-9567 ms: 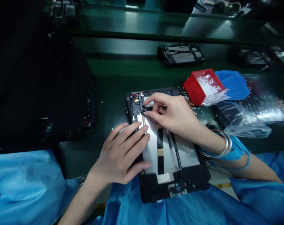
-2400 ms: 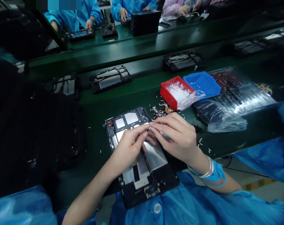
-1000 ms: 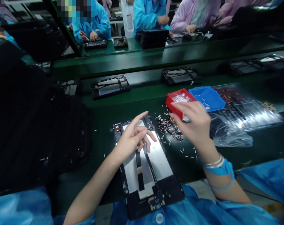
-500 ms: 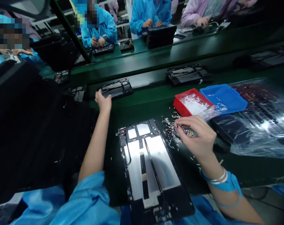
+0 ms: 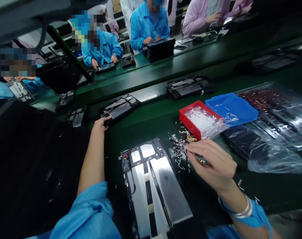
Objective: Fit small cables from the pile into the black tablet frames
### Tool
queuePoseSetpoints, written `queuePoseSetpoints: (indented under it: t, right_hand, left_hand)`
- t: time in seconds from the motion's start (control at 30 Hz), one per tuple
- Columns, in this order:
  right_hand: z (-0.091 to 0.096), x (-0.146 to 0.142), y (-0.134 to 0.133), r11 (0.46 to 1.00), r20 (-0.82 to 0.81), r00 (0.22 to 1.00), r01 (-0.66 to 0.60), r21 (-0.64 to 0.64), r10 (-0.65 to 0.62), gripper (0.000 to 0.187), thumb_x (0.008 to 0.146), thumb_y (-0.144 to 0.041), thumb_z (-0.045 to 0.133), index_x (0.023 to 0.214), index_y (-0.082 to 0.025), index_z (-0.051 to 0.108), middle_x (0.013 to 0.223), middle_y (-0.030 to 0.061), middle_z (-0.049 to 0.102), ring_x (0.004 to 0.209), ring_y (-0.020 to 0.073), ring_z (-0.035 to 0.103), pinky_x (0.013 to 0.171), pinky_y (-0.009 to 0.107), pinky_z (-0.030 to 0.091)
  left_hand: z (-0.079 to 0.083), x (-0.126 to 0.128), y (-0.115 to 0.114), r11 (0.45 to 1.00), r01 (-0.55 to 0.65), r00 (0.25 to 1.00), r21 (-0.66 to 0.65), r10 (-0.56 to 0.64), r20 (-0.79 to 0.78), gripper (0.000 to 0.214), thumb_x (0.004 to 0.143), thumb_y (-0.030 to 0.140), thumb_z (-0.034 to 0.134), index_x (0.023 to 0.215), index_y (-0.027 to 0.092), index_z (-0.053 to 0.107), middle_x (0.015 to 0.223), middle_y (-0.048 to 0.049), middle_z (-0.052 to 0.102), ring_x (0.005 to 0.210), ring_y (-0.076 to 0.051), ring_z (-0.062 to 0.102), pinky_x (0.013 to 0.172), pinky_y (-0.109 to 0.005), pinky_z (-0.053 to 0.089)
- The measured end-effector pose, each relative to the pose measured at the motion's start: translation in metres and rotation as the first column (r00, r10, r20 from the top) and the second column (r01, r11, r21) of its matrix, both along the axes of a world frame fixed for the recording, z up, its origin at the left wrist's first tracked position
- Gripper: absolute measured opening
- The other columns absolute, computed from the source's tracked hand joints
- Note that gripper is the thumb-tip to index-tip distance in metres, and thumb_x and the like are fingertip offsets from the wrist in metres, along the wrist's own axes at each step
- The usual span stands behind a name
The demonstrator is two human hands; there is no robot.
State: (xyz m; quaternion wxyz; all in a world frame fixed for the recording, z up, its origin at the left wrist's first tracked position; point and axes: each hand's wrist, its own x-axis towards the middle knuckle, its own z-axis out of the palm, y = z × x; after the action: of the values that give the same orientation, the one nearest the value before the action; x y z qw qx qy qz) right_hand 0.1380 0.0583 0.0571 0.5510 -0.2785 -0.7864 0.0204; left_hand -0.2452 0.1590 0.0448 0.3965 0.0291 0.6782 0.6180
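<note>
Tablet (image 5: 120, 107) in left hand (image 5: 100, 125) lies open — silver inside, black-rimmed

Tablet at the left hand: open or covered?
Open: the tablet shows silver and black inside, with no cover over it.

Red bin (image 5: 189, 124), white sticks (image 5: 202, 118) inside. Right of it: blue bin (image 5: 240, 108). Just left/nearer: mixed white, black, gold bits (image 5: 179, 144). Farther left/nearer: front tablet (image 5: 172, 189), black frame, silver panels, black strips. Left/beyond: back tablet (image 5: 122, 106), also black and silver. Under red bin: dark green tabletop (image 5: 141, 129). Left/nearer: plain bright blue sleeve (image 5: 91, 212). Well beyond: blue jacket (image 5: 151, 26), pink jacket (image 5: 194, 20).
</note>
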Motion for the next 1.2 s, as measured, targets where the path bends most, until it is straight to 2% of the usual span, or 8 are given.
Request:
queuePoseSetpoints:
  t: [0.17, 0.3, 0.53, 0.7, 0.83, 0.93, 1.03, 1.2]
  right_hand:
    - [-0.003, 0.003, 0.003, 1.0, -0.007, 1.0, 0.023, -0.016, -0.023, 0.022, 0.076, -0.001, 0.061, 0.084, -0.021, 0.066, 0.07, 0.0025, 0.07, 0.062, 0.0163, 0.065, 0.059, 0.033, 0.054]
    - [-0.002, 0.006, 0.003, 0.997, -0.026, 1.0, -0.008, -0.077, 0.006, 0.02, 0.077, -0.003, 0.06, 0.082, -0.021, 0.067, 0.07, 0.002, 0.069, 0.063, 0.0159, 0.064, 0.06, 0.032, 0.053]
    - [-0.001, 0.009, 0.006, 0.987, -0.006, 0.999, -0.05, -0.155, 0.049, 0.014, 0.08, -0.006, 0.059, 0.075, -0.019, 0.063, 0.072, 0.0032, 0.068, 0.068, 0.0154, 0.063, 0.063, 0.032, 0.054]
    - [-0.006, 0.01, 0.01, 0.976, 0.006, 0.995, -0.095, -0.197, 0.099, 0.016, 0.081, -0.007, 0.057, 0.073, -0.019, 0.064, 0.066, 0.0003, 0.067, 0.062, 0.0142, 0.062, 0.062, 0.032, 0.054]
    - [-0.005, 0.011, 0.01, 0.957, -0.056, 0.995, -0.099, -0.274, 0.087, 0.016, 0.08, -0.01, 0.058, 0.071, -0.019, 0.065, 0.065, 0.0003, 0.067, 0.055, 0.0125, 0.058, 0.052, 0.028, 0.05]
    - [-0.002, 0.016, 0.008, 0.925, -0.154, 0.987, -0.092, -0.369, 0.037, 0.013, 0.078, -0.011, 0.061, 0.071, -0.02, 0.067, 0.063, -0.0008, 0.066, 0.054, 0.012, 0.058, 0.051, 0.027, 0.049]
    - [-0.001, 0.022, 0.007, 0.87, -0.296, 0.955, -0.135, -0.474, -0.013, 0.008, 0.074, -0.013, 0.067, 0.072, -0.021, 0.069, 0.065, -0.0009, 0.067, 0.057, 0.0126, 0.061, 0.053, 0.026, 0.051]
    - [0.002, 0.025, 0.01, 0.716, -0.55, 0.833, -0.42, -0.558, 0.06, 0.01, 0.064, -0.021, 0.078, 0.067, -0.021, 0.069, 0.063, -0.0008, 0.068, 0.054, 0.0119, 0.061, 0.045, 0.023, 0.049]
  left_hand:
    - [0.006, 0.024, -0.027, 0.976, 0.031, 0.992, 0.215, -0.056, 0.11, 0.042, 0.09, 0.047, 0.05, 0.118, 0.016, 0.055, 0.11, -0.0131, 0.063, 0.099, -0.021, 0.063, 0.086, -0.036, 0.051]
    - [0.002, 0.04, -0.049, 0.945, 0.067, 0.976, 0.32, -0.128, 0.173, 0.053, 0.085, 0.06, 0.045, 0.124, 0.023, 0.051, 0.111, -0.0156, 0.063, 0.102, -0.026, 0.065, 0.089, -0.043, 0.05]
    - [0.003, 0.038, -0.042, 0.974, 0.041, 0.976, 0.223, -0.087, 0.2, 0.057, 0.088, 0.059, 0.04, 0.115, 0.012, 0.056, 0.088, -0.0128, 0.065, 0.084, -0.022, 0.067, 0.072, -0.032, 0.055]
    - [0.02, 0.05, -0.033, 0.989, 0.139, 0.969, 0.046, -0.146, 0.197, 0.03, 0.093, 0.038, 0.052, 0.104, 0.012, 0.06, 0.085, -0.0051, 0.064, 0.07, -0.014, 0.063, 0.063, -0.029, 0.054]
    - [0.043, 0.074, -0.047, 0.987, 0.151, 0.981, 0.047, -0.155, 0.116, 0.017, 0.087, 0.026, 0.061, 0.096, 0.013, 0.062, 0.076, -0.0028, 0.064, 0.062, -0.013, 0.062, 0.055, -0.027, 0.055]
    - [0.062, 0.092, -0.093, 0.986, 0.144, 0.988, 0.09, -0.148, 0.039, 0.009, 0.076, 0.014, 0.064, 0.085, 0.015, 0.064, 0.069, -0.0018, 0.064, 0.056, -0.015, 0.062, 0.047, -0.025, 0.054]
    - [0.074, 0.116, -0.17, 0.981, 0.152, 0.988, 0.12, -0.15, -0.02, 0.011, 0.068, 0.008, 0.064, 0.076, 0.015, 0.063, 0.075, -0.0026, 0.067, 0.059, -0.016, 0.063, 0.042, -0.022, 0.052]
    - [0.056, 0.169, -0.294, 0.957, 0.286, 0.958, 0.038, -0.287, 0.012, 0.034, 0.06, 0.03, 0.081, 0.091, 0.022, 0.069, 0.076, -0.0016, 0.069, 0.06, -0.019, 0.065, 0.051, -0.027, 0.055]
